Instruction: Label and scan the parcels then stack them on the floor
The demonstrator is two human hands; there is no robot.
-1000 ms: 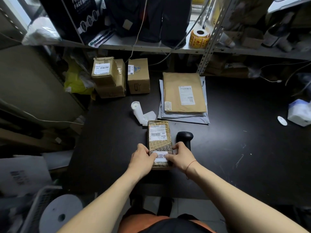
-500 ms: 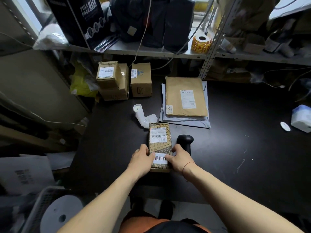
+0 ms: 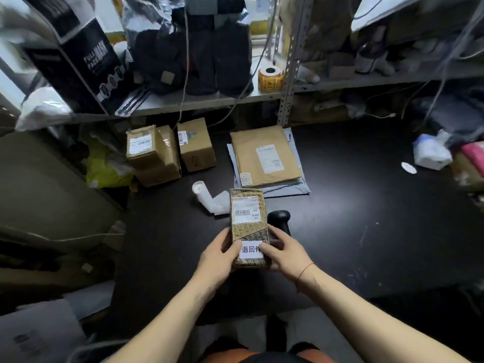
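Lower centre: left hand (image 3: pixel 216 258) and right hand (image 3: pixel 286 254) now close their grip round the parcel (image 3: pixel 248 231), its label (image 3: pixel 250 250) pressed flat; scanning likely next.

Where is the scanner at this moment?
In the head view, the scanner sits on the black table at centre, just right of the parcel, partly behind the right hand.

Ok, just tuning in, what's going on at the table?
A person grips the near end of a small patterned brown box with the left hand and right hand, thumbs on the white sticker there. A barcode label sits at its far end. The black handheld scanner lies on the dark table, right of the box. A flat brown envelope and plain cardboard boxes sit at the back.
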